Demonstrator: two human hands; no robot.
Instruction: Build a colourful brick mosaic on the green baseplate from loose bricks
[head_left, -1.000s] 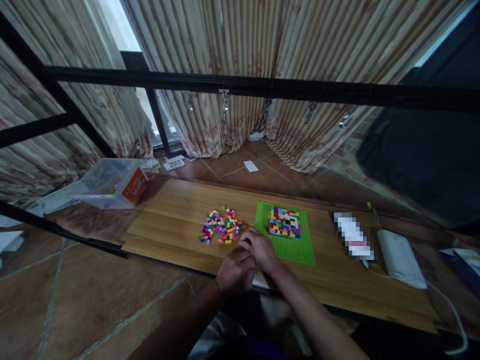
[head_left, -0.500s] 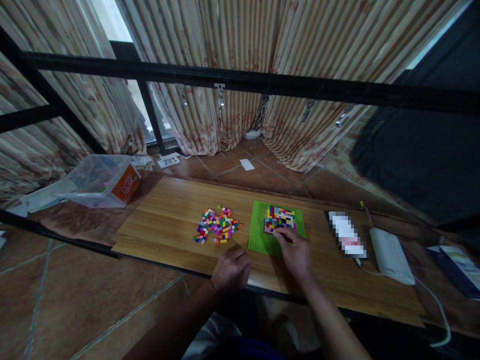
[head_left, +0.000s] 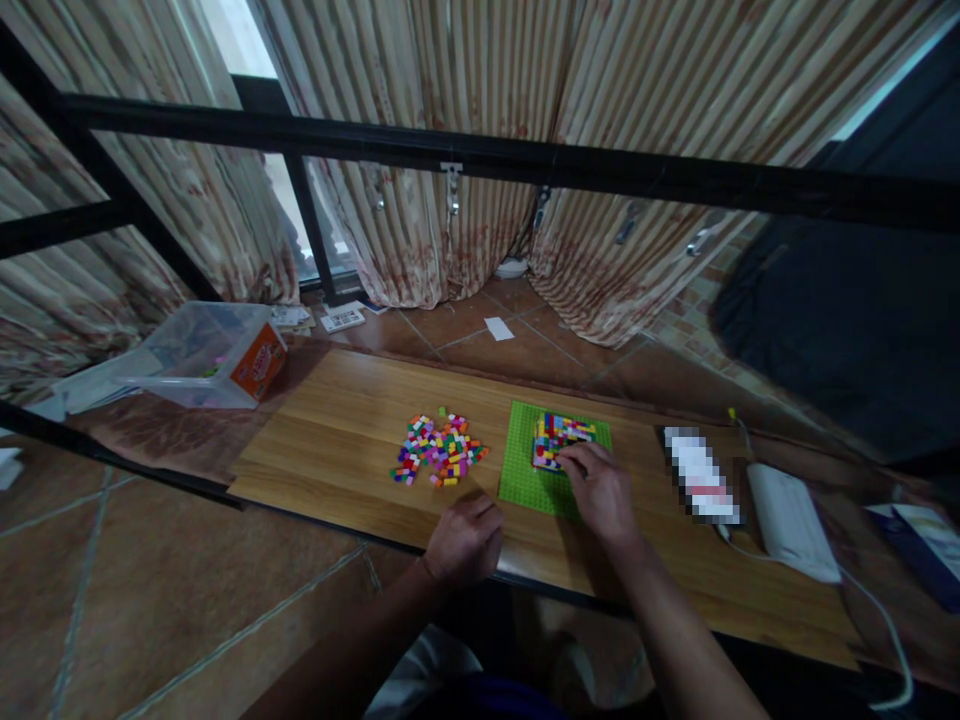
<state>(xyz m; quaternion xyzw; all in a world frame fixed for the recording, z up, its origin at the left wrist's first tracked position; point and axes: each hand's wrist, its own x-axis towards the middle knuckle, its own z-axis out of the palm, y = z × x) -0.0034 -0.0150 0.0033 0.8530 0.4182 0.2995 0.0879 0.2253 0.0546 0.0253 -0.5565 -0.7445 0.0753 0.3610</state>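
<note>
A green baseplate (head_left: pixel 517 470) lies on the wooden board, bearing a block of many-coloured toy bricks (head_left: pixel 551 428). Over the near side of that block is my right hand (head_left: pixel 604 490), its thumb and forefinger pinched together at the bricks; whatever is between the fingertips is too small to make out. My left hand (head_left: pixel 465 538) rests closed at the board's near edge, left of the baseplate, with its fingers curled out of sight. Just beyond it spreads a heap of loose toy bricks (head_left: pixel 439 450) in mixed colours.
A clear plastic box (head_left: pixel 217 370) with an orange label stands at the far left of the wooden board (head_left: pixel 315 430). To the right lie a blurred-out phone-like object (head_left: pixel 701 475) and a white device (head_left: pixel 793 522) with a cable. A black rail (head_left: pixel 480 148) crosses before the curtains.
My right hand has shifted slightly right along the near side of the brick block, fingers still pinched. My left hand stays in place. The whole view has moved slightly.
</note>
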